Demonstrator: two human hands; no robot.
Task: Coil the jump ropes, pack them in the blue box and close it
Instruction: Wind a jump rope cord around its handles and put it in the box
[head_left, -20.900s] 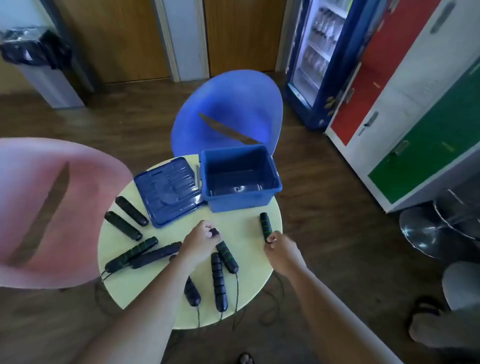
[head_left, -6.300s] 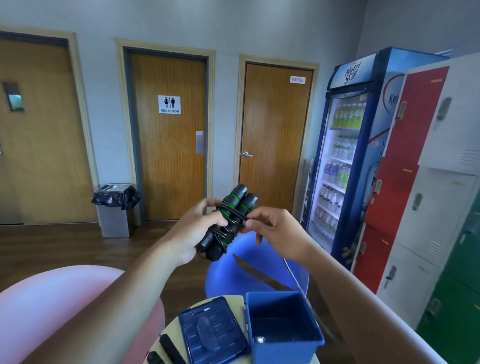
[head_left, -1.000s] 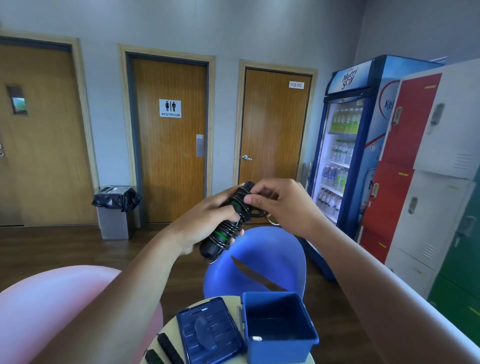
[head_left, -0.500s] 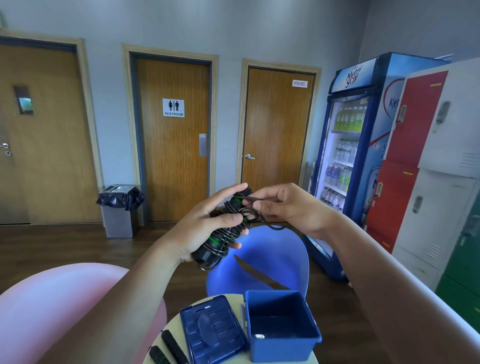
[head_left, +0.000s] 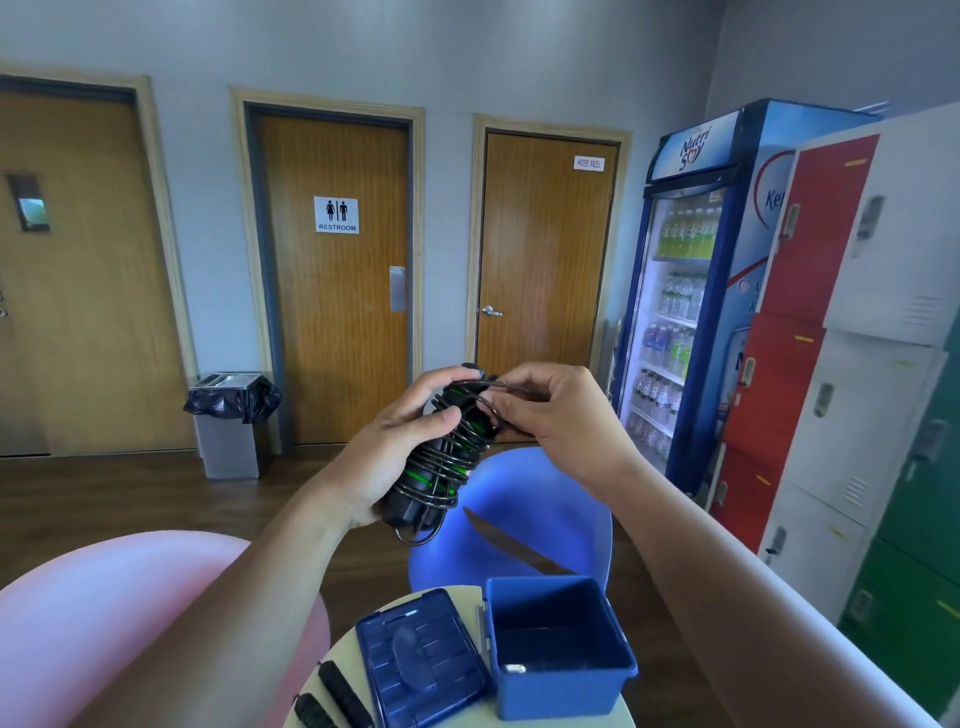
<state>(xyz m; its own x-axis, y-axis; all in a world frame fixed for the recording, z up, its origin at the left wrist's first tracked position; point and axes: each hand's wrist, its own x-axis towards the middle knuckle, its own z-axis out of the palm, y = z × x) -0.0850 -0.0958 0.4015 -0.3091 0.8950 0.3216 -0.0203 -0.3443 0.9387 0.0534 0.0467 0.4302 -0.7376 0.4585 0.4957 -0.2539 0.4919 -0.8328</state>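
Two hands: left hand (head_left: 400, 452) clamped on coiled jump rope (head_left: 441, 462), right hand (head_left: 556, 415) pinched its cord; handles mostly hidden, blue box (head_left: 558, 644) open below.

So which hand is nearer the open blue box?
Neither clearly. Both hands are raised above the blue box: left hand up-left, right hand directly above, both on the jump rope.

At the bottom centre of the frame a small round table with a pale yellow-green top (head_left: 626, 714) shows only in part. On its right side stands an open blue plastic box (head_left: 563, 680), its square rim facing up. Just left of the box, flat on the tabletop, lies a dark blue ribbed plastic lid (head_left: 421, 662). Further left, at the table's edge, lie two black foam-covered jump-rope handles (head_left: 343, 696), side by side.
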